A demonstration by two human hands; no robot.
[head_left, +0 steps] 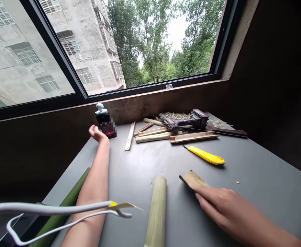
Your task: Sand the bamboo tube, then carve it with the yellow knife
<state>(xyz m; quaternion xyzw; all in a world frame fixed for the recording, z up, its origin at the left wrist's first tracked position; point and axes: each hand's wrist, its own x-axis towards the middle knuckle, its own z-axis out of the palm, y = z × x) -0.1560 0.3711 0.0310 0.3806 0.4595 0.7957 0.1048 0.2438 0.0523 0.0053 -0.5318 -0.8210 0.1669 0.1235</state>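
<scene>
At near right of the grey tabletop (256, 192), the right hand (217, 206) is laid, fingers extended, on a bamboo strip (193, 179), grip unclear; the left hand (97, 133), loosely curled and empty, is rested far left by a phone (106, 126).

Left hand (97, 133): just beside a black upright smartphone (106, 126), near the far edge of the grey tabletop (256, 192).
Right hand (225, 209): touching a curved tan bamboo strip (193, 179).
Tabletop middle: pale green bamboo tube (157, 212), yellow utility knife (205, 155).
</scene>
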